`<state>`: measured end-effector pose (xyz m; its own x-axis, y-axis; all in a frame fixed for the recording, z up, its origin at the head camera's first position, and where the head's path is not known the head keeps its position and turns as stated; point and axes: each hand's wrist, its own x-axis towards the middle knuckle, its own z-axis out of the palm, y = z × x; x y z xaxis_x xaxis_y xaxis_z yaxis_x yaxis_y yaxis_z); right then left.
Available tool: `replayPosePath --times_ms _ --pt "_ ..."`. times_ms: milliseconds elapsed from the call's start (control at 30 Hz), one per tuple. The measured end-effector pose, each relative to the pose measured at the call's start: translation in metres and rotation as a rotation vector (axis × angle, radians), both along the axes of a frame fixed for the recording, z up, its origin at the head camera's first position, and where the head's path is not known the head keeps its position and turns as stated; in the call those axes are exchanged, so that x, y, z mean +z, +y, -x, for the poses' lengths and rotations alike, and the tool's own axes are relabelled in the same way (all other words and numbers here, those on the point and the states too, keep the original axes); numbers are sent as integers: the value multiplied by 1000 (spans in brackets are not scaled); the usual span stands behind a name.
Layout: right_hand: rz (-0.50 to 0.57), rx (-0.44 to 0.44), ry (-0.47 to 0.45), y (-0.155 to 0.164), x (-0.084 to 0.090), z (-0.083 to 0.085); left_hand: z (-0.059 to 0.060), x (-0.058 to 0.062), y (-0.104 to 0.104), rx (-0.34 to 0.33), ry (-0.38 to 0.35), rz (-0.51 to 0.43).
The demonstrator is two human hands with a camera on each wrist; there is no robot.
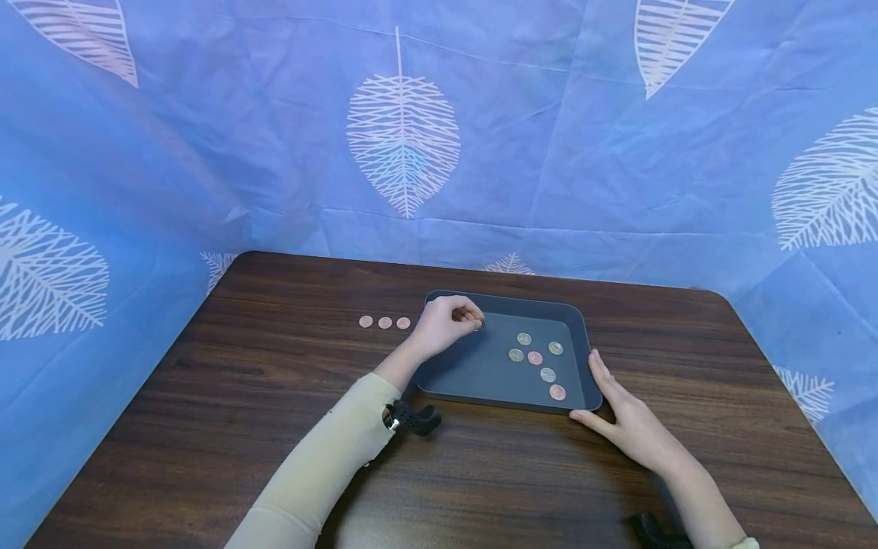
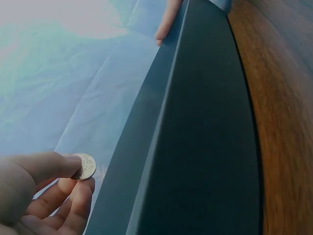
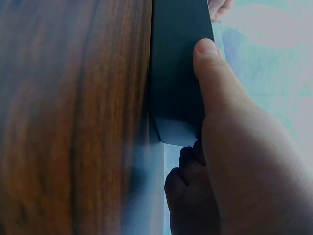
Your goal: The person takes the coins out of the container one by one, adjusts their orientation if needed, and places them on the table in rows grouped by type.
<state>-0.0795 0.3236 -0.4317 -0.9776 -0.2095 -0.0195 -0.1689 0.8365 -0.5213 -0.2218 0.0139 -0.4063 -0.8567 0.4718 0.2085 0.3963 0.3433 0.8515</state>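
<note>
The left hand (image 1: 446,324) hovers over the near-left corner of the dark tray (image 1: 504,301), thumb and forefinger pinching a silvery coin (image 2: 85,167) by its edge, clear of the tray floor. The right hand (image 1: 627,419) lies against the tray's right side, fingers straight along the wall (image 3: 178,63) and thumb at the front corner, steadying it without curling round anything. 6 coins (image 1: 535,358) lie loose on the tray floor, and 3 copper coins (image 1: 385,322) sit in a row on the wooden table (image 1: 274,427) just left of the tray. The danger looks to be that thin edge grip: a slip would likely drop the coin back among the 6, or bounce it off the rim. A nudge from the right hand could also slide the tray and scatter the loose ones.
</note>
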Motion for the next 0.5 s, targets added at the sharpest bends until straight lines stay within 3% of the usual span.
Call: replayPosePath --times_ms 267,500 --pt "2 1 3 0 -1 1 -3 -3 -35 33 -83 -85" --pt "5 2 14 1 -2 0 -5 -5 -61 81 -98 -73"
